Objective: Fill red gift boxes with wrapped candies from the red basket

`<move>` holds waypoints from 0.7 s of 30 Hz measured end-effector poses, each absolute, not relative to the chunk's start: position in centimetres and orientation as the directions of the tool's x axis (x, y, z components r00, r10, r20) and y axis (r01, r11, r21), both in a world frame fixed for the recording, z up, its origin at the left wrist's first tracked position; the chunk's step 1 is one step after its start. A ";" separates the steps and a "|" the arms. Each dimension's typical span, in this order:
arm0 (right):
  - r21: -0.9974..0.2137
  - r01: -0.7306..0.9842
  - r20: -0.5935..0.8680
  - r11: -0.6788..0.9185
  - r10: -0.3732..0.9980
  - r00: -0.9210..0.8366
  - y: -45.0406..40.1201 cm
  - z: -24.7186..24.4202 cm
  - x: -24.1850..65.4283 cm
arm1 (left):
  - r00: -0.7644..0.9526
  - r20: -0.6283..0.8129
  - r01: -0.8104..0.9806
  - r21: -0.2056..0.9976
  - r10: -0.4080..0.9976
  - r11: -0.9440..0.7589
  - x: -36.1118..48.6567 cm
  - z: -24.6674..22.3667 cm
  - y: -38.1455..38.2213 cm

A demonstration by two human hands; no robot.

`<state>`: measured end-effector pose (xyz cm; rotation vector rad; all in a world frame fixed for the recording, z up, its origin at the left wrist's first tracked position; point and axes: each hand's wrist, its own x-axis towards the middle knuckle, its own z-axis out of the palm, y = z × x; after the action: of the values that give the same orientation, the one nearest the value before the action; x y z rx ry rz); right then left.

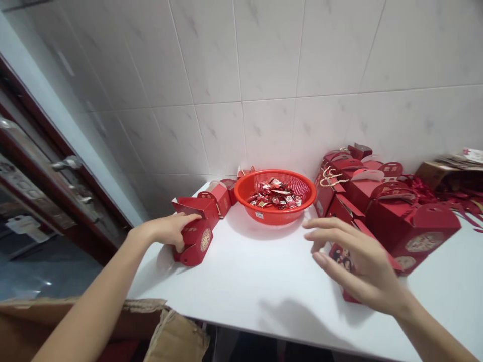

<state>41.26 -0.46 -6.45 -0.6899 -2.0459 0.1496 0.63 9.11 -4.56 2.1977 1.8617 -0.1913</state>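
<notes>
My left hand is closed around the top of a small red gift box, which has a round gold pattern on its side and stands at the left edge of the table. Just behind that box are more red boxes. My right hand hovers over the table's right half, fingers apart, holding nothing. It partly covers a red box with cartoon figures beneath it. Between the hands, farther back, a red plastic basket holds a heap of wrapped candies.
Many red gift boxes crowd the right side of the white table, some with rope handles. A brown box with papers sits at the far right. An open cardboard carton stands below the front left edge. A tiled wall rises behind.
</notes>
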 end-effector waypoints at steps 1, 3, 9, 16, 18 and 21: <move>-0.397 0.393 0.728 0.829 0.546 -0.415 0.1 -7.0 40.9 | 0.164 -0.284 0.985 0.097 0.945 -0.142 1.3 -4.4 9.0; -0.455 0.369 0.690 0.810 0.583 -0.430 1.2 -8.2 40.1 | 0.213 -0.350 0.974 0.145 0.912 -0.172 3.2 -3.8 8.6; -0.489 0.392 0.643 0.780 0.625 -0.442 2.7 -10.9 37.4 | 0.621 -0.372 0.754 0.523 0.690 -0.397 9.8 -3.0 9.3; -0.323 0.512 0.702 0.796 0.565 -0.434 3.6 -13.6 35.7 | 0.680 -0.363 0.687 0.619 0.637 -0.380 13.6 -6.1 11.8; -0.302 0.527 0.710 0.794 0.556 -0.432 3.9 -14.5 35.6 | 0.690 -0.301 0.657 0.643 0.658 -0.394 13.6 -7.1 12.3; -0.271 0.538 0.715 0.798 0.541 -0.443 4.3 -15.4 35.7 | 0.684 -0.188 0.599 0.696 0.705 -0.395 13.3 -8.3 12.6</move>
<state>35.67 4.32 -15.44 -0.7952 -2.1269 0.0053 13.34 12.59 -8.31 2.1199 0.9978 0.1749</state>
